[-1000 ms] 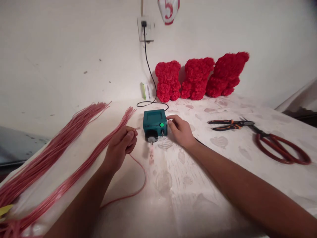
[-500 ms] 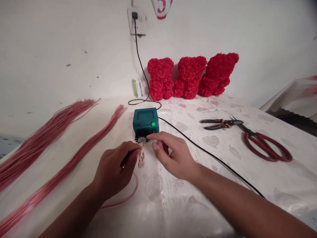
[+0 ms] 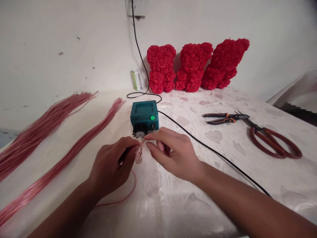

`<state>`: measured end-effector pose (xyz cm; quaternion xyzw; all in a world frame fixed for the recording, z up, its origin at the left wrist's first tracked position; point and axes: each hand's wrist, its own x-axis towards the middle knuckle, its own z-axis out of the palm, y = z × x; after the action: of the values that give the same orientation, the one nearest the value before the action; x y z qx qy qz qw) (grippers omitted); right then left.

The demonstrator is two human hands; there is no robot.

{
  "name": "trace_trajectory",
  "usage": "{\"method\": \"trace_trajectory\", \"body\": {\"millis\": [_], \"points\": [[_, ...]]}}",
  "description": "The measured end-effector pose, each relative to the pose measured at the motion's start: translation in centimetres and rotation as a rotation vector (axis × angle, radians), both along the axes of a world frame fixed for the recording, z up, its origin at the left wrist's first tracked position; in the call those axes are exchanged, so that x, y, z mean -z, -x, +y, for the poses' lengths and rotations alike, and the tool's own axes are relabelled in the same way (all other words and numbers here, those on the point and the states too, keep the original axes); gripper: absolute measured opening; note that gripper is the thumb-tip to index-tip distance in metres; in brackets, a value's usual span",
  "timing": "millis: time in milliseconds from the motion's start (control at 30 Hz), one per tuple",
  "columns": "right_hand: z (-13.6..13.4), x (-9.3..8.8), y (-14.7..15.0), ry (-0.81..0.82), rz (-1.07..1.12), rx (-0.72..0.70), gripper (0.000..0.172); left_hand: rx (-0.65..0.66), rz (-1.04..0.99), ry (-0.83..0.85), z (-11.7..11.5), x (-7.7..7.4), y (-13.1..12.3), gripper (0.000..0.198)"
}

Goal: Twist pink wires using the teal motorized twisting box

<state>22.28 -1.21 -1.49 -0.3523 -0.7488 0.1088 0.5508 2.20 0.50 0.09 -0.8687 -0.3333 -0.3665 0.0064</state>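
Observation:
Directly ahead is a small teal machine point(image 3: 144, 111) with a lit green button and a black bristled wheel point(image 3: 140, 130) at its front. A pale strip with dark marks point(image 3: 139, 158) sticks out below the wheel. My left hand point(image 3: 112, 162) is closed, pinching the end of a pink cord point(image 3: 130, 195) just in front of the wheel; the cord loops down beneath the hand. My right hand point(image 3: 173, 152) faces it from the other side, index fingertip at the cord end by the wheel. Its thumb is apart from the index finger, and its other fingers are curled.
Two bundles of pink cords point(image 3: 71, 145) lie at left. Several red flower-covered bears point(image 3: 162, 69) lean on the wall beside a small white-green tube point(image 3: 136, 79). Orange-black pliers point(image 3: 221, 118) and red-handled scissors point(image 3: 274, 142) lie at right. A black cable point(image 3: 210, 148) crosses the table.
The view has tilted down slightly, so the wall and bears sit higher. My right hand has shifted a little toward my left, its thumb nearer the cord. My left hand keeps its pinch.

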Motion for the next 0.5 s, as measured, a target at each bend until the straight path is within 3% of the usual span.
{"method": "trace_trajectory", "body": {"millis": [500], "points": [[-0.11, -0.41, -0.24, -0.017, -0.034, 0.031, 0.01, -0.012, 0.014, 0.02, -0.1, 0.01, -0.15, 0.012]]}}
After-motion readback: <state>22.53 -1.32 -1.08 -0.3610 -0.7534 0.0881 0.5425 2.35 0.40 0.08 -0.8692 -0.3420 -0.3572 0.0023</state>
